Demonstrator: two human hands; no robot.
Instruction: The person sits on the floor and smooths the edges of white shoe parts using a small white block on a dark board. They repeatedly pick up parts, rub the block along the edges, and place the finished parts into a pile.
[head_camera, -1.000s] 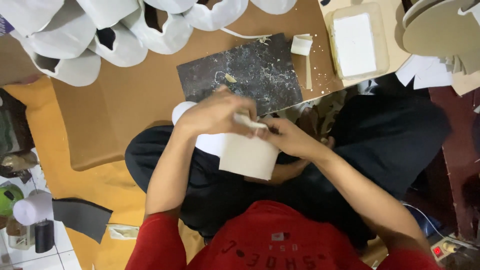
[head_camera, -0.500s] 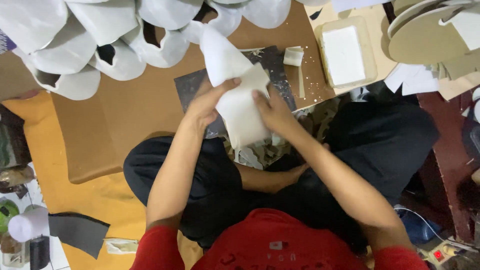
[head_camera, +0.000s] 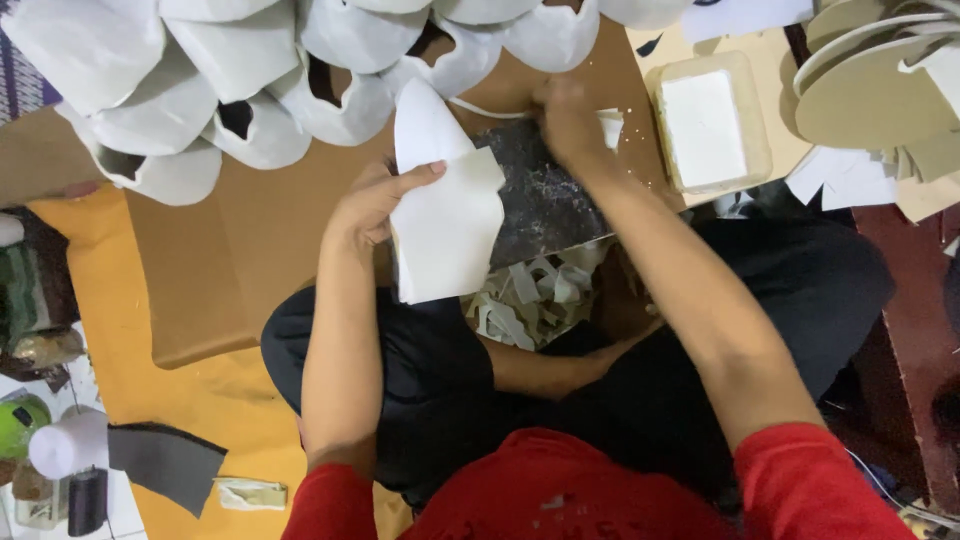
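Fingers of the left hand (head_camera: 375, 205) clamped the white cut piece (head_camera: 445, 215) over the dark cutting slab (head_camera: 545, 200); the right hand (head_camera: 570, 120) reached beyond the slab's far edge, its grip hidden.

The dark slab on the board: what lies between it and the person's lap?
In the head view, a heap of pale offcut scraps lies between the dark slab and the lap, just right of the white cut sheet held by the left hand.
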